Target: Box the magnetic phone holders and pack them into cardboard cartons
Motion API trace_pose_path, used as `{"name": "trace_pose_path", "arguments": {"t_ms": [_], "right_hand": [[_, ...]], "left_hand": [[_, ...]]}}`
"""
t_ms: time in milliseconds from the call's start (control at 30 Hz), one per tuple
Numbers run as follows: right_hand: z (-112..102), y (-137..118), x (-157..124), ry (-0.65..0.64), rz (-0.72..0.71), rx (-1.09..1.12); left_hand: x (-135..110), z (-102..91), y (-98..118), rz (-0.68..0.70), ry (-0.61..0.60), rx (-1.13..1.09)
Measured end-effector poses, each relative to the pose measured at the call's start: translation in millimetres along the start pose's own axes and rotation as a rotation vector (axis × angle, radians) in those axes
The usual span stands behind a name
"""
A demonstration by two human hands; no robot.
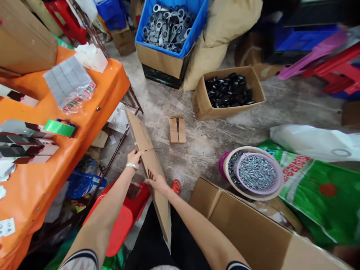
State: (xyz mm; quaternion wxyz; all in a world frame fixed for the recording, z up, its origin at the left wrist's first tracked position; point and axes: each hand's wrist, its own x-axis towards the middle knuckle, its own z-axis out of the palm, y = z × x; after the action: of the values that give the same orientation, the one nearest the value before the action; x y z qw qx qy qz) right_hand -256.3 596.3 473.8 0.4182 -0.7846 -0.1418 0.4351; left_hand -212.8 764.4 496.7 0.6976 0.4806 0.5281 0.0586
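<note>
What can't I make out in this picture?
Head view: far face of the flat cardboard, hidden behind its near side.
Head view: contents of the small carton, mostly hidden by its flaps.
Head view: lettering on the black box, too small.
Head view: large carton, cut off by the bottom edge.

Cardbd box [154, 161], plain brn, folded flat into a long, narrow pc, w/ a crosswise line toward its far end. It's held tilted approx. mid-view, running diag. from upper L to lower R, far end pointed, near end low in front of wearer's legs.
</note>
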Motion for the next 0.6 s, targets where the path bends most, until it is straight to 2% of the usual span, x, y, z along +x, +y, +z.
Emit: {"name": "trace_pose_path", "arguments": {"t_ms": [100, 167, 267, 367, 433, 500, 600], "right_hand": [[-16.3, 9.3, 35.3, -0.026, 0.047, 0.130], [-20.2, 11.6, 45.5, -0.059, 0.053, 0.195], [-22.9, 15.0, 42.5, -0.031, 0.068, 0.247], [-30.5, 20.1, 31.2, 0.050, 0.094, 0.210], [-38.0, 20.8, 26.2, 0.093, 0.071, 0.101], [-45.1, 16.3, 24.6, 0.139, 0.036, -0.124], [-58.8, 1.3, 25.0, 0.170, 0.133, -0.554]], "left_hand": [[31.0, 12.2, -8.6, -0.006, -0.062, 0.004], [41.0, 11.9, -13.2, -0.002, -0.098, 0.006], [45.2, 0.4, -18.8, 0.007, -0.154, 0.015], [47.9, -15.7, -24.6, 0.096, -0.263, 0.060], [53.0, -22.8, -27.7, 0.199, -0.304, 0.128], [60.2, -24.5, -28.0, 0.285, -0.254, 0.244], [67.0, -22.1, -20.0, 0.276, -0.158, 0.416]]}}
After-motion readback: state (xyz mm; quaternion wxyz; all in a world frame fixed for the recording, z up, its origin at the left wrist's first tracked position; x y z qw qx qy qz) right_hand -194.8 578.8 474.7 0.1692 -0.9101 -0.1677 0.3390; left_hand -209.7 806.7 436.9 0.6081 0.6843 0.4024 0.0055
